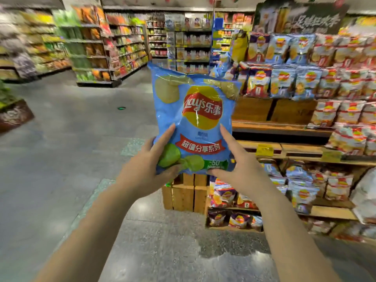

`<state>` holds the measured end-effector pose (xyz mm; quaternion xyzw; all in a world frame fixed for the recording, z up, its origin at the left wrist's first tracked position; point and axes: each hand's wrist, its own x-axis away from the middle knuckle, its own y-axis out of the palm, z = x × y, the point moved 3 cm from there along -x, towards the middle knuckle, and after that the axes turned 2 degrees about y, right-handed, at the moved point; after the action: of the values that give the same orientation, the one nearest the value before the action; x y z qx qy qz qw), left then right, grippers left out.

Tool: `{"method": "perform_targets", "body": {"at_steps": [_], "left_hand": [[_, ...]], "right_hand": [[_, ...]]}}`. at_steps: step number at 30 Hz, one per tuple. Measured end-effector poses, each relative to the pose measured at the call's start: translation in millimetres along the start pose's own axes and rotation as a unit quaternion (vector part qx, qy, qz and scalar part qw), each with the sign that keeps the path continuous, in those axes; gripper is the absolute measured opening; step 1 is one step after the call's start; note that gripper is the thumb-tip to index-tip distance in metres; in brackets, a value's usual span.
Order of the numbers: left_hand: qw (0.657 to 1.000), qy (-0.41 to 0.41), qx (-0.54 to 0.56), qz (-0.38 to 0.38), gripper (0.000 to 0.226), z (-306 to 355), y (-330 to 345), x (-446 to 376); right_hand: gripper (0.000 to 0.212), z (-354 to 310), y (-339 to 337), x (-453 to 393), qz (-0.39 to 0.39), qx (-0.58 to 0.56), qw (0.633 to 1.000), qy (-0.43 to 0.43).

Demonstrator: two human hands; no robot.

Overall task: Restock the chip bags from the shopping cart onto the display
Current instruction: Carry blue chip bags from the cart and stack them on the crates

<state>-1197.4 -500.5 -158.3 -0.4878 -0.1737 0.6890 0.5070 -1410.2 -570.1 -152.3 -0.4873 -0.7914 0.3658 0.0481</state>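
Note:
A light-blue chip bag [195, 119] with a red and yellow logo and green limes at its bottom stands upright in front of me, held up in the air. My left hand [150, 169] grips its lower left corner, thumb on the front. My right hand [240, 165] grips its lower right corner. The tiered wooden display [284, 129] stands to the right, packed with blue, red and purple chip bags. A stretch of its middle shelf [264, 124] is bare. The shopping cart is out of view.
Wooden crates [185, 194] form the display's near corner, just below the held bag. Grey tiled floor [81, 139] stretches left and ahead to aisles of stocked shelves [91, 47]. A small green object [121, 108] lies on the floor. A dark stand [14, 117] sits at far left.

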Motion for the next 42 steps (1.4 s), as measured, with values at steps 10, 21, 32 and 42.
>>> {"method": "perform_targets", "body": {"at_steps": [10,21,32,42], "left_hand": [[0.998,-0.050,0.028,0.024,0.084,-153,-55,-31],[0.999,-0.042,-0.006,0.013,0.090,-327,-93,-176],[0.999,-0.030,0.007,0.022,0.099,-494,-104,-322],[0.998,0.013,0.050,-0.045,0.104,-679,-104,-479]], "right_hand": [[0.099,-40,112,-134,-0.057,0.012,0.998,0.030],[0.099,-29,193,-362,-0.044,-0.015,0.999,0.005],[0.098,-20,247,-575,-0.041,0.017,0.999,0.001],[0.099,11,330,-767,0.034,0.024,0.999,0.033]]}}
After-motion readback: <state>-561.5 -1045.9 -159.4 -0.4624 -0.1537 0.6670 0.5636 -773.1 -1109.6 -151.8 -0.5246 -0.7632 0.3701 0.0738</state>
